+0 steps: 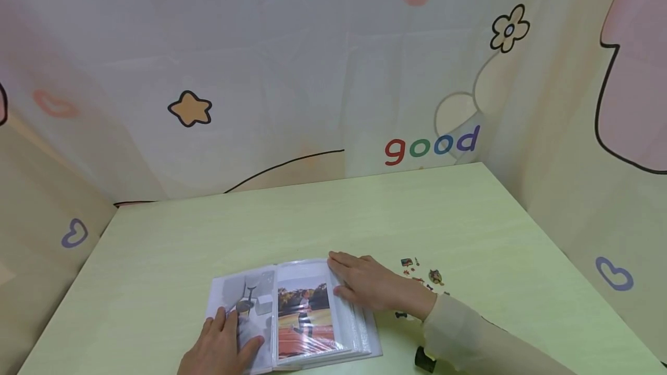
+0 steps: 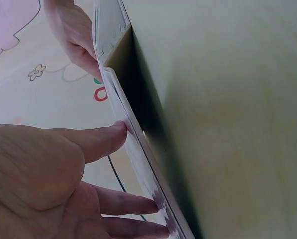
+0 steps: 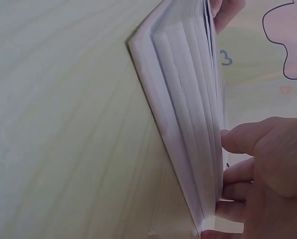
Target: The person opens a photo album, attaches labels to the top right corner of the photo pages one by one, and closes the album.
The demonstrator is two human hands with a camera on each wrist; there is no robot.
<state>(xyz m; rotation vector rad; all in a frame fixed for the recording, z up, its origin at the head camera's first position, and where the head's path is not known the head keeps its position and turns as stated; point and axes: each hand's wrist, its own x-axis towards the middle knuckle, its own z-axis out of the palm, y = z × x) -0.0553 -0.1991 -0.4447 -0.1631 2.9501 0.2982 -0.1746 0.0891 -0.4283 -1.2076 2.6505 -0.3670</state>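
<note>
Both flat, open-fingered hands, left [image 1: 221,346] and right [image 1: 367,282], on photo-filled album [image 1: 292,311].

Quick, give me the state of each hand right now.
Left hand: open, fingers flat on the photo album's left page.
Right hand: open, pressing the right page edge.

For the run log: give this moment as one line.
left hand flat on photo album left page | right hand rests on right page edge | stickers beside | table

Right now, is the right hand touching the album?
Touching. The head view shows the right hand lying flat on the right page of the album; the right wrist view shows its fingertips against the page edges.
</note>
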